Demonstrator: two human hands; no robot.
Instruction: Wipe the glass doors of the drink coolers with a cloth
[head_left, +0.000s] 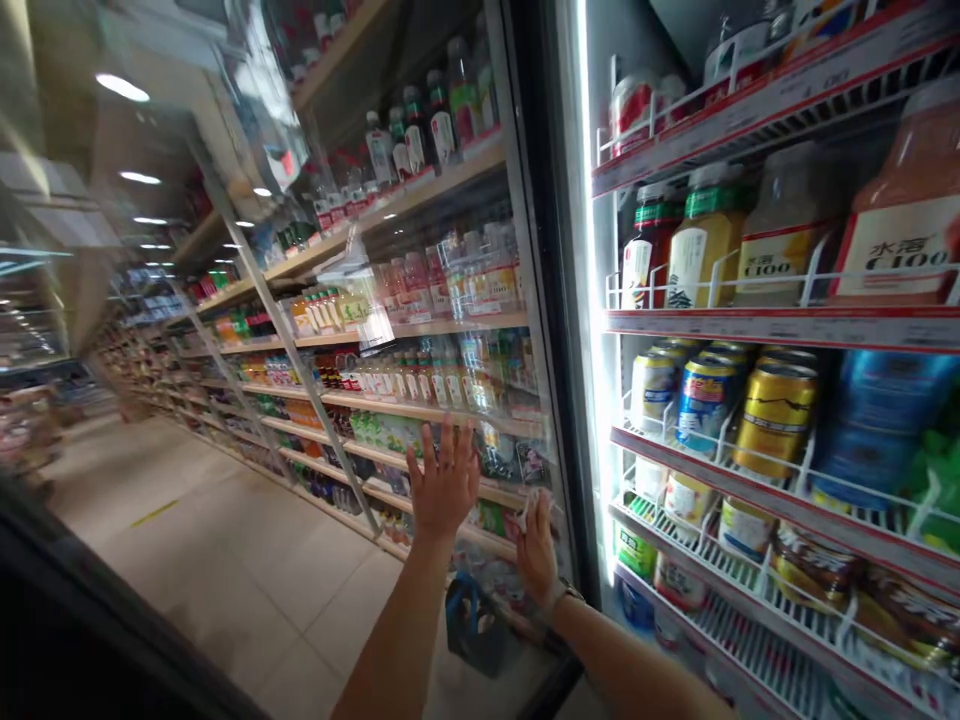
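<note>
Pale beige floor tiles [225, 570] with a short yellow strip stretch away down a brightly lit supermarket aisle at the far left, alongside long wooden shelves [397, 330] packed with bottled drinks, seen through a tall glass cooler door with a dark frame [546, 300]. Low behind the pane sits a dark blue shopping basket [471, 625], though its exact position beyond the glass is hard to tell. The person's left hand [444, 478] is spread wide and open, its palm and fingers flat against the glass, a pose that seems meant to brace the door and keep it steady. Just to the right, near the frame, the right hand [536, 555], with a dark wristband [566, 597], is closed in a pinch on a small white cloth [532, 508], which is pressed at the pane. Further right, the open cooler shows white wire shelves with red price strips [787, 328], their raised wire rails apparently there to stop the goods sliding off the front. Behind those rails stand a yellow juice bottle [705, 240] and a large orange C100 juice bottle [900, 190], while a gold drink can [776, 418] and a blue-and-yellow can [705, 405] are packed together on the shelf below, labels turned outward for shoppers.
</note>
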